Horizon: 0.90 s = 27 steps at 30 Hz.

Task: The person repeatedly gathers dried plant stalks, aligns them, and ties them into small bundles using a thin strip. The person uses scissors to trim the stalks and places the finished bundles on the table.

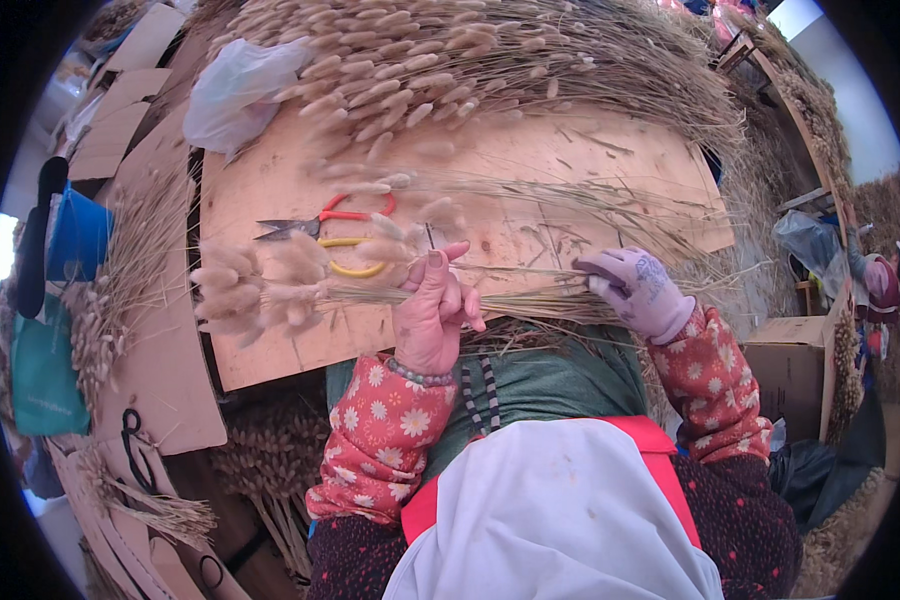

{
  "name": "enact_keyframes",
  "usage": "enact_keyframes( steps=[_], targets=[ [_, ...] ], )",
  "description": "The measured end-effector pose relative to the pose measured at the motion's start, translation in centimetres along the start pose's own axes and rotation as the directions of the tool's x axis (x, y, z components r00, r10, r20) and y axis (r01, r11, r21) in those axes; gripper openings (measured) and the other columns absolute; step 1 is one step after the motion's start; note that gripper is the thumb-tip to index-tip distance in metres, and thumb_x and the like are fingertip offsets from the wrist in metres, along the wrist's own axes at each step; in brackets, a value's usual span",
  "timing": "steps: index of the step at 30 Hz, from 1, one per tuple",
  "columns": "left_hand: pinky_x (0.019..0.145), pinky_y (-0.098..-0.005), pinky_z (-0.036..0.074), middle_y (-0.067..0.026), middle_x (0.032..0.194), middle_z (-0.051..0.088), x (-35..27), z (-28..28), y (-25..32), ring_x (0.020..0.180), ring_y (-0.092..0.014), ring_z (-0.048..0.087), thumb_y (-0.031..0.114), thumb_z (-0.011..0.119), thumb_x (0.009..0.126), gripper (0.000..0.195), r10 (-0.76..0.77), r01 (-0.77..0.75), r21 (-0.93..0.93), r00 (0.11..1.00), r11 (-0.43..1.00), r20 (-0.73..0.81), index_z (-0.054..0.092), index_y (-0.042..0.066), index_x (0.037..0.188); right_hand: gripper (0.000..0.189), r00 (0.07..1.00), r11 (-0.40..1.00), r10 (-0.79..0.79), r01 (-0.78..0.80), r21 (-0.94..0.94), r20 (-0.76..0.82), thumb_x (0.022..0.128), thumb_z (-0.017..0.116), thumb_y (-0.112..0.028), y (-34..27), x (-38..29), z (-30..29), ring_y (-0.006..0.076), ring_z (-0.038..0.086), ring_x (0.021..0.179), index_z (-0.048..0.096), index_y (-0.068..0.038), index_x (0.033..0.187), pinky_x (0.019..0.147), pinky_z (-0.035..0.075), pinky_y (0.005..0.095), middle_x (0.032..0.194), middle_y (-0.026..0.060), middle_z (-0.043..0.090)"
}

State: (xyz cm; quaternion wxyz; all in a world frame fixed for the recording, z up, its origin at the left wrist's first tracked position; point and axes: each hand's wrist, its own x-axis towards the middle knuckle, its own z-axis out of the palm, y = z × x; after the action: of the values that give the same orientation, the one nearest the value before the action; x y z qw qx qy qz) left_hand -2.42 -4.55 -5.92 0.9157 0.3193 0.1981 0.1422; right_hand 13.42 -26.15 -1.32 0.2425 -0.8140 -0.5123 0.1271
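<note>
My bare left hand (433, 319) closes around a bunch of dried bunny-tail grass, its stems (529, 306) running right across my lap and the board's near edge. Its fluffy heads (262, 292) point left. In a lilac work glove, my right hand (637, 289) grips the stems towards their cut ends; its fingertips are partly hidden. Just beyond the left hand lie scissors (309, 226) with one red and one yellow handle, partly covered by seed heads. More loose stalks (540, 186) are spread on the wooden board (262, 187) behind the bunch.
A large heap of bunny-tail grass (420, 60) fills the board's far side, with a clear plastic bag (240, 97) at its left. Left stand a blue bucket (82, 232) and a teal bag (49, 367). Tied bundles (270, 457) sit below; a cardboard box (784, 360) is right.
</note>
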Motion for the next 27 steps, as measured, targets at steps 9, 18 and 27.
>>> enact_keyframes(
  steps=[9,18,27],
  targets=[
    [0.046,-0.0287,0.050,0.0036,0.054,0.029,-0.5,1.2,-0.1,0.055,-0.014,0.049,0.040,0.053,0.096,0.050,-0.003,0.003,0.060,1.000,0.998,0.004,0.053,-0.005,0.118,0.027,0.983,0.995,-0.085,0.091,0.030,-0.161,0.083,0.065,-0.021,-5.2,3.3,2.8,0.0291,0.061,0.085,0.061,-0.011,0.108,0.082,0.043,0.0388,0.089,0.0085,0.065],
    [0.046,-0.0282,0.051,0.0038,0.054,0.028,-0.4,1.0,-0.2,0.054,-0.013,0.048,0.039,0.053,0.096,0.051,-0.033,0.036,0.083,0.998,0.996,-0.047,0.053,-0.006,0.120,0.014,0.982,0.989,-0.024,0.050,0.138,-0.185,0.081,0.065,-0.014,-5.3,5.1,3.4,0.0307,0.060,0.075,0.065,-0.010,0.094,0.068,0.045,0.0401,0.083,0.0102,0.063],
    [0.046,-0.0285,0.050,0.0039,0.054,0.029,-0.4,0.9,-0.2,0.054,-0.014,0.049,0.037,0.054,0.096,0.046,-0.048,0.051,0.057,0.998,0.997,-0.049,0.056,-0.004,0.116,0.015,0.960,0.975,-0.157,0.188,0.119,-0.231,0.080,0.066,-0.014,-5.5,5.1,4.0,0.0284,0.060,0.071,0.068,-0.010,0.094,0.063,0.046,0.0379,0.082,0.0097,0.062]
  ],
)
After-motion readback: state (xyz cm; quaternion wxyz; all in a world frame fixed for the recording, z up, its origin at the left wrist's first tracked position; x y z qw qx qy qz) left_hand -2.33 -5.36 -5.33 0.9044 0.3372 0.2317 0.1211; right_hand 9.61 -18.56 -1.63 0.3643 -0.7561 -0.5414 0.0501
